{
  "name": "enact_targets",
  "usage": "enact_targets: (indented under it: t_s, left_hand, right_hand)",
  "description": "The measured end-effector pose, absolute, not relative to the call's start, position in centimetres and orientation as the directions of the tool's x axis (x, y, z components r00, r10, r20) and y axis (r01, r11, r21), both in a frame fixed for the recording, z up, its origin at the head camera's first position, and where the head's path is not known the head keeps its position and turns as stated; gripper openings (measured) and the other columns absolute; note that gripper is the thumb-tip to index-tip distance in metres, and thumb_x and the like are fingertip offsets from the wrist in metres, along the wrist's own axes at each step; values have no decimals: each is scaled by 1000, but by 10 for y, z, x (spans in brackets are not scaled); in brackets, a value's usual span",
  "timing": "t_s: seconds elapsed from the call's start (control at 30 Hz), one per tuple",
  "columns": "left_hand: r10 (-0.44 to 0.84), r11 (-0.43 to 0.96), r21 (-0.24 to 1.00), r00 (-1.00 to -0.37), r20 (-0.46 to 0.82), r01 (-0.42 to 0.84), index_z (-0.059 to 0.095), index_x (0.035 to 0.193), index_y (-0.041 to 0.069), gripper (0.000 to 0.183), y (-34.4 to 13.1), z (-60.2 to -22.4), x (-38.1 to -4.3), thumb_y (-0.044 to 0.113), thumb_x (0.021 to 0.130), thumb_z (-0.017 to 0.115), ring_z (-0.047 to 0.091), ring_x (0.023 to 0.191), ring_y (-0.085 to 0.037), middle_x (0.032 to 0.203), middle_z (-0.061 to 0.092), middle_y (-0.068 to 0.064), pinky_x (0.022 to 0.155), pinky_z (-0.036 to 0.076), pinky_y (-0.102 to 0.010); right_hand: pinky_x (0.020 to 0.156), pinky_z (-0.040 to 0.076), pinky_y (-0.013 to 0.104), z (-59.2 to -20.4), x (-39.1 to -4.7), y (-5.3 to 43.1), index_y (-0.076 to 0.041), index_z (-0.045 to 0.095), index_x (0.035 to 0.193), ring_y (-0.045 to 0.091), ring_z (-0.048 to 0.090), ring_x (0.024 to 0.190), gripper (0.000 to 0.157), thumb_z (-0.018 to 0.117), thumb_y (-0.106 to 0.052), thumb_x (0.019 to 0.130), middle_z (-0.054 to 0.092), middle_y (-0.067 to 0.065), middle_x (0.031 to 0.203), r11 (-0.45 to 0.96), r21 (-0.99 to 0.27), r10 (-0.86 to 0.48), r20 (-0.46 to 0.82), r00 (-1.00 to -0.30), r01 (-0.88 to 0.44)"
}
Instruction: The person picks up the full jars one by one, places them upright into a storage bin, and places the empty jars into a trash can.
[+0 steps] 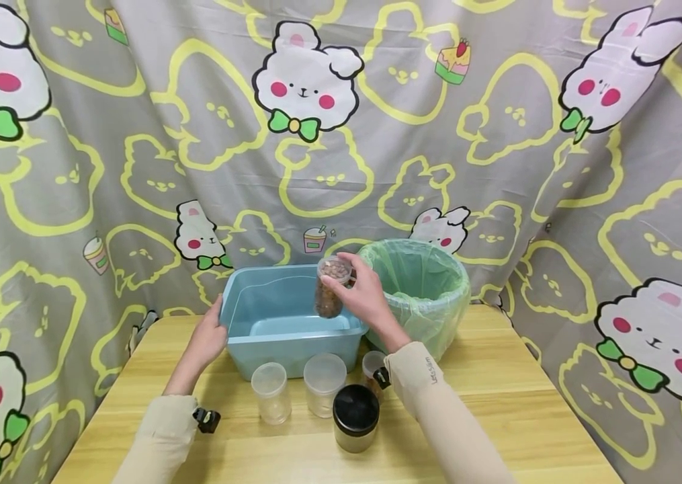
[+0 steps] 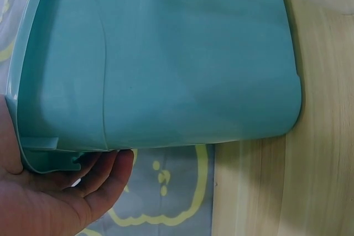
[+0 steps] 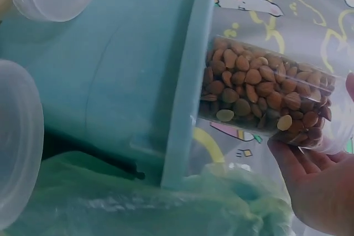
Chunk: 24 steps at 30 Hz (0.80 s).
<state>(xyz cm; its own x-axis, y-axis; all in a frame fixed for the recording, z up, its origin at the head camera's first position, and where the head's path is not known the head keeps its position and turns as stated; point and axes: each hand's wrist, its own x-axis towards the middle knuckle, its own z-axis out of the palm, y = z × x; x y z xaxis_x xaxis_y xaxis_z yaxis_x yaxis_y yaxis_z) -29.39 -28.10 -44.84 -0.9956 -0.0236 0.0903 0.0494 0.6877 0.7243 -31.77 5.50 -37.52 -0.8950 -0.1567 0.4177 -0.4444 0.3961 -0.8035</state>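
My right hand (image 1: 360, 290) grips a clear plastic jar (image 1: 328, 299) near its lidded top, holding it upright over the right part of a blue plastic basin (image 1: 292, 349). Brown almond-like kernels (image 3: 260, 84) fill most of that jar in the right wrist view. On the basin's left end, my left hand (image 1: 210, 334) holds the rim. In the left wrist view its fingers (image 2: 113, 183) curl under the rim beside the basin wall (image 2: 182, 70). The basin's visible floor is bare; its lower part is hidden by the near wall.
In front of the basin stand two clear jars with whitish lids (image 1: 270, 378) (image 1: 325, 373), a black-lidded jar (image 1: 356, 410), and a smaller jar (image 1: 372, 366) partly behind the right wrist. A bin with a green liner (image 1: 437, 323) stands right of the basin. A patterned curtain (image 1: 316, 175) hangs behind.
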Motion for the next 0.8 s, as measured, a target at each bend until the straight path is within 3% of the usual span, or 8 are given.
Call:
enact_targets:
  t_s: [0.8]
  left_hand:
    - [-36,679,733,-995,94,45,5,164,-5,77,-280,-448,-293,-4,91,31,10,157,-50,171,6,-28,127,12,-62]
  right_hand:
    - [98,56,51,-418,-354,23,-8,55,143,34,64,118,62,79,-37,93,63,19,136,430,-839,-110,320,-941,-335]
